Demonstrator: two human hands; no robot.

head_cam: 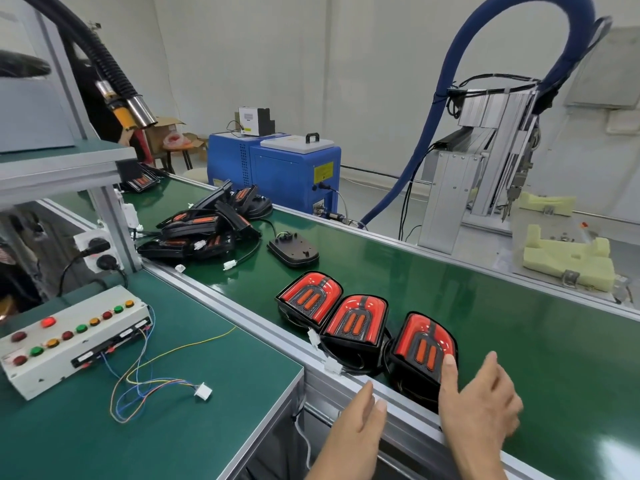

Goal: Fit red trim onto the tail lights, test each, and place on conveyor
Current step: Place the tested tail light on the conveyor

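Three tail lights with red trim lie in a row on the green conveyor belt [450, 289]: the far one [309, 296], the middle one [356, 318] and the nearest one [422, 344]. My right hand [479, 400] is open beside the nearest light, its thumb touching the light's near corner. My left hand [360, 420] hovers open over the conveyor's aluminium rail, holding nothing. A pile of black untrimmed tail lights [204, 226] lies farther up the belt, and a single black housing [292, 251] lies face down beside it.
A grey test box [69, 337] with coloured buttons sits on the green bench at left, its wires ending in a white connector [202, 390]. A blue machine [277, 168] and a dispensing rig with a blue hose [485, 161] stand beyond the belt. Yellow foam fixtures [568, 261] sit at right.
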